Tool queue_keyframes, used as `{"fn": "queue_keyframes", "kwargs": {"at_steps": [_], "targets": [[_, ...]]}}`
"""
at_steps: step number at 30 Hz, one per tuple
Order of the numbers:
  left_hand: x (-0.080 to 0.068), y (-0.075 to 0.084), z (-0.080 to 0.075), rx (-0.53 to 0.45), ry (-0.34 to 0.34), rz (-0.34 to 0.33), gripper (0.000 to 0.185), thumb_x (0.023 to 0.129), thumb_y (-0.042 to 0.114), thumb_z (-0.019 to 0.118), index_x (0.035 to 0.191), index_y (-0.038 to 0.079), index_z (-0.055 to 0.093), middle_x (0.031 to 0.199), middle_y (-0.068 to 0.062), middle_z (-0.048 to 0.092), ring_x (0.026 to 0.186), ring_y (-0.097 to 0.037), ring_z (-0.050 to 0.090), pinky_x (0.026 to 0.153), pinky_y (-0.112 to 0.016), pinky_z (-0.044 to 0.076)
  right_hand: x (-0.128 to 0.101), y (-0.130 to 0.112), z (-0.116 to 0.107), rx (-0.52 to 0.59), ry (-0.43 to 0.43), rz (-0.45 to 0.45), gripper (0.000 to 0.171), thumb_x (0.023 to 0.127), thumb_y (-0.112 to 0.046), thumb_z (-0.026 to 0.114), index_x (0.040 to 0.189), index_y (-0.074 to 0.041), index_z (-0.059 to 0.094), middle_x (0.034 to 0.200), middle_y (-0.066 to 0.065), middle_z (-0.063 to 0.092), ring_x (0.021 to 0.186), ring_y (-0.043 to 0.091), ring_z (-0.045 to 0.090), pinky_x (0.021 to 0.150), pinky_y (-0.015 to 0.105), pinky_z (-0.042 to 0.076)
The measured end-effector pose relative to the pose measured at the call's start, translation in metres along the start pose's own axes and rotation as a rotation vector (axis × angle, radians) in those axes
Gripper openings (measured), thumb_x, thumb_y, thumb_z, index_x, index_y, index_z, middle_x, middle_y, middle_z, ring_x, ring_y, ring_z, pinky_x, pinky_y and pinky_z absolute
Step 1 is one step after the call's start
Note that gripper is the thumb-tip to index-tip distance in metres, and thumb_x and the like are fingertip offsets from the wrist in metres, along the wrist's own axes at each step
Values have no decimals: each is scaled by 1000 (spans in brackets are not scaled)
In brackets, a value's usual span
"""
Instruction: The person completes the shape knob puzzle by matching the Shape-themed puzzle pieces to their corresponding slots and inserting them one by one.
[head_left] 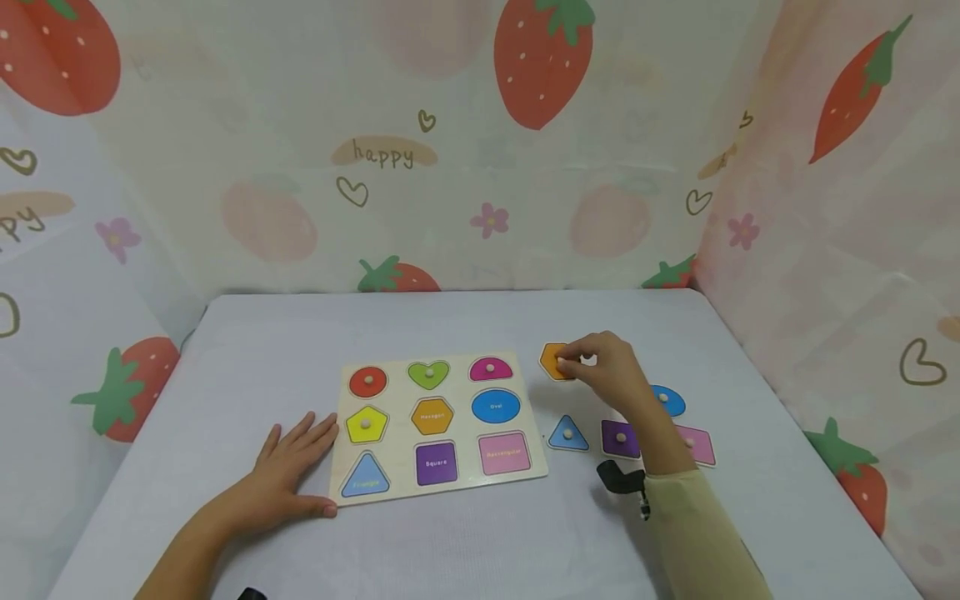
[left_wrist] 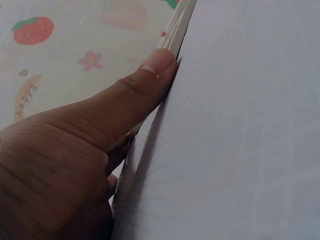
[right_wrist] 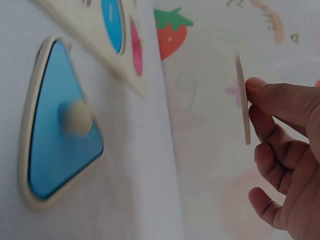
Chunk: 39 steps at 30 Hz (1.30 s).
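- Orange hexagon (head_left: 551,362): held above the desk (head_left: 480,550), beyond the far right corner of the puzzle board (head_left: 399,433); roughly level, seen edge-on in the right wrist view.
- Grip, right hand (head_left: 613,375): hexagon pinched between thumb and fingertip; its knob, if any, is hidden there.
- Handling, as judged: the pinch is best kept light and central and the piece level; for a good fit in the recess marked Hexagon (head_left: 433,427), corners should be matched above it before any lowering, and pressure applied evenly. If it is tilted, an edge could catch on the rim.
- Pose, right: forearm (head_left: 660,433) extended from the near right, over the loose pieces; remaining fingers curled loosely, clear of the hexagon.
- Pose, left hand (head_left: 288,475): laid beside the board, fingers spread, nothing grasped; thumb set against the near left corner, by which the board may be steadied.
- Loose pieces, right of board: blue triangle (head_left: 567,435), purple square (head_left: 611,443), blue oval (head_left: 669,400), pink rectangle (head_left: 701,447); the last three partly covered by the forearm.
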<state>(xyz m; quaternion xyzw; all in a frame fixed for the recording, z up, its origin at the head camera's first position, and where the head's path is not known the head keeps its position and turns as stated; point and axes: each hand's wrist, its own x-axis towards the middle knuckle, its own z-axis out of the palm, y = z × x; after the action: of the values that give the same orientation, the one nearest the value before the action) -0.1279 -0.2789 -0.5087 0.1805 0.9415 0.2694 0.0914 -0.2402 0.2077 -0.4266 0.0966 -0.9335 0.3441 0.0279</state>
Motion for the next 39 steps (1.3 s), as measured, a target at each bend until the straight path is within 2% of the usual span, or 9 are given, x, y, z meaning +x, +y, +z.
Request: {"fn": "queue_keyframes", "kwargs": {"at_steps": [6,12,16,24,29,35,39], "targets": [[0,0,-1,0,0,-1,119,69,66,83,161,11,32,170,-10,25,157,-43,5,120,-68,-12,3,-28,15,-9,-2,-79,17,93,-28,78,105,-17,82,95,-3,73,105,23,55,86,43,50],[-1,1,-2,-1,-2,-2,120,68,67,83,161,10,33,170,-11,25,157,-44,5,120,-69,-12,6,-54,33,-25,-16,-156,16,92,-26,79,104,-16,82,90,-4,72,103,27,59,83,39,53],[0,1,-2,7,-2,1,120,69,67,82,161,10,32,170,-11,25,157,-43,5,120,-68,-13,8,-72,45,-18,-43,-178,16,92,-28,78,105,-18,82,89,-6,71,102,29,60,83,38,51],[-1,1,-2,-4,-7,-6,120,68,66,83,162,11,31,170,-9,24,158,-42,3,121,-66,-14,12,-102,70,19,-86,-193,16,91,-28,80,103,-18,83,94,-6,73,99,20,58,82,35,54],[0,2,-3,-8,-8,-5,119,69,65,83,162,12,32,170,-9,24,158,-42,3,121,-66,-13,14,-111,82,57,-109,-176,16,90,-27,81,101,-17,83,95,-4,73,101,22,60,83,34,55],[1,1,-3,-6,-6,7,119,69,66,83,161,10,32,170,-9,24,157,-43,4,121,-67,-12,18,-108,100,-7,-124,-219,14,88,-29,82,98,-19,83,83,-10,73,84,18,58,72,30,47],[0,1,-3,-12,-2,5,118,69,65,84,161,10,33,170,-10,25,157,-43,5,120,-68,-12,17,-108,112,-36,-154,-178,14,88,-32,82,98,-21,83,80,-14,68,85,14,54,74,30,47]]}}
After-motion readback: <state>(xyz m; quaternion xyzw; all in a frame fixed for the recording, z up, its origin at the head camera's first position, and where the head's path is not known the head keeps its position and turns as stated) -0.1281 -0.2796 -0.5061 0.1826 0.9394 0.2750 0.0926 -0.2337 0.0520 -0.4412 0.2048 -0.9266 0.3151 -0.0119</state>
